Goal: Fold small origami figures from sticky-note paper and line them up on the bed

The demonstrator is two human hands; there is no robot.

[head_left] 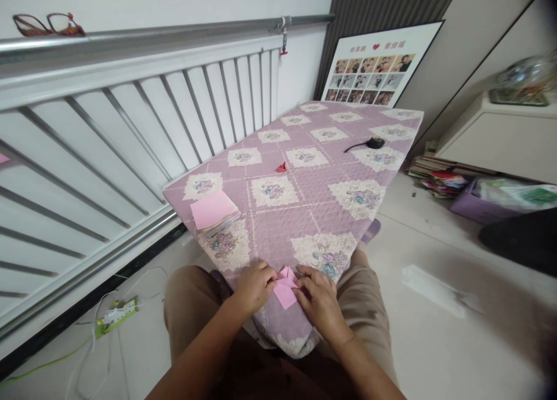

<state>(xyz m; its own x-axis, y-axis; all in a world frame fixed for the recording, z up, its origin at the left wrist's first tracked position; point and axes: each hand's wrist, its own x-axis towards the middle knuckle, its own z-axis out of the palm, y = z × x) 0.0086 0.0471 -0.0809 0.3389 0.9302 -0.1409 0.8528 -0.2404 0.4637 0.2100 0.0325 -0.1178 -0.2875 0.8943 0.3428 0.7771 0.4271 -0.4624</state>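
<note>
A small sheet of pink origami paper (pixel 285 293), partly folded, lies near the close corner of the cloth-covered table (pixel 308 220). Its upper part shows creased flaps, and a square part points towards me. My left hand (pixel 256 285) pinches the left edge, fingers curled together. On the opposite side, the fingers and thumb of my right hand (pixel 317 293) close on the right edge. A stack of coloured paper squares (pixel 214 210), pink on top, rests to the left. Farther up the cloth sits a small red folded paper piece (pixel 282 167).
A black object with a short strap (pixel 375 143) lies at the table's right side. Radiator bars (pixel 165 110) run along the left, with glasses (pixel 49 25) above them. A photo board (pixel 374 69) leans behind. A power strip (pixel 116 317) with cables is on the floor.
</note>
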